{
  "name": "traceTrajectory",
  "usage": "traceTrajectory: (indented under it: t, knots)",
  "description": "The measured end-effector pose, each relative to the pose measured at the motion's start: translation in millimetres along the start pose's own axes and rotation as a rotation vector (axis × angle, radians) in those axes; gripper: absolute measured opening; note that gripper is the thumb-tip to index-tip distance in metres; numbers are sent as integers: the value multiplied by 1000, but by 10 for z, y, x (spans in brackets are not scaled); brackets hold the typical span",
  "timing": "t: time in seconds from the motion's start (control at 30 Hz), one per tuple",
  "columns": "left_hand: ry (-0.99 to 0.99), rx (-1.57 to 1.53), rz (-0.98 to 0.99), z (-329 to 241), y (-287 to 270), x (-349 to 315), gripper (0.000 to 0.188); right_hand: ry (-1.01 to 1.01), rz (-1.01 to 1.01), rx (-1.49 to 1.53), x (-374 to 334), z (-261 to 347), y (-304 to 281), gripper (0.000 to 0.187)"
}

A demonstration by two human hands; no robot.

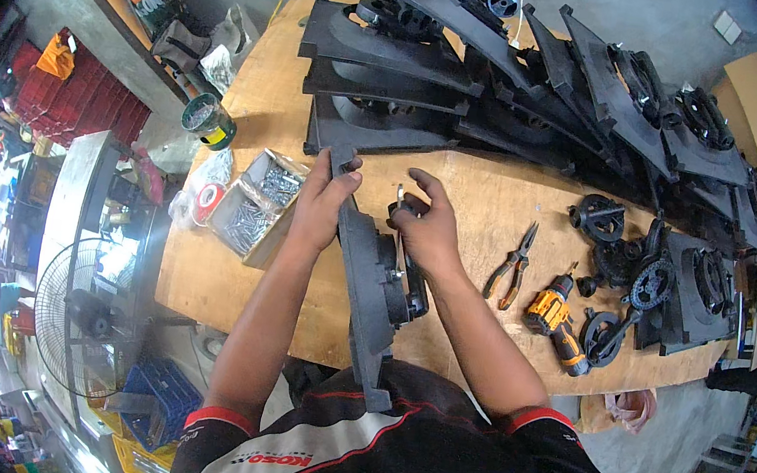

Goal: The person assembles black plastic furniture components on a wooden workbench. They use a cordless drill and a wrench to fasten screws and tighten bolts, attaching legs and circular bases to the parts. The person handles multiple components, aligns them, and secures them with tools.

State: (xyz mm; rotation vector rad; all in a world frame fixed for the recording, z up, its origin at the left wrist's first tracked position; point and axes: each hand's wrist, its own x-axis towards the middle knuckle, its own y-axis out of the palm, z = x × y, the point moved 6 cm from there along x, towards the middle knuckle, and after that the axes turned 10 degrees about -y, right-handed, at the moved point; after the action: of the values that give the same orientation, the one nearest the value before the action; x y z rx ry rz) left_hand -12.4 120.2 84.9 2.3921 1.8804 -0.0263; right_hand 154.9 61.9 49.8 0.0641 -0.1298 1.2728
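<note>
A black plastic panel [359,281] stands on edge in front of my chest, its round mechanism [401,287] facing right. My left hand [321,201] is closed round the panel's far end, thumb on the near face. Just to the right, my right hand [427,224] has its thumb and fingers closed on a black arm of the mechanism. A small silvery piece [400,194] shows by its fingertips; I cannot make out what it is. The panel's lower end reaches my shirt.
An open box of screws [259,208] sits left of my hands, with a tin [210,121] behind it. Pliers [512,267], a yellow cordless drill [557,320] and loose black round parts [622,257] lie on the right. Similar panels [383,124] are stacked along the far side.
</note>
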Motion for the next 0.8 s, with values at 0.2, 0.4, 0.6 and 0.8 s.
traceTrajectory:
  t: [0.2,0.4,0.6,0.8]
  knots:
    - [-23,-27,-23,15,-54,-17,41,345,-70,707,-109,366,38,38]
    - [-29,-3,-18,-8,-21,-23,42,63,73,620,-257,786,217,38]
    - [-24,-6,-38,15,-68,-33,41,126,85,602,-210,730,288,29]
    - [-38,167,-93,-226,107,-93,45,-425,45,1,269,818,200,20]
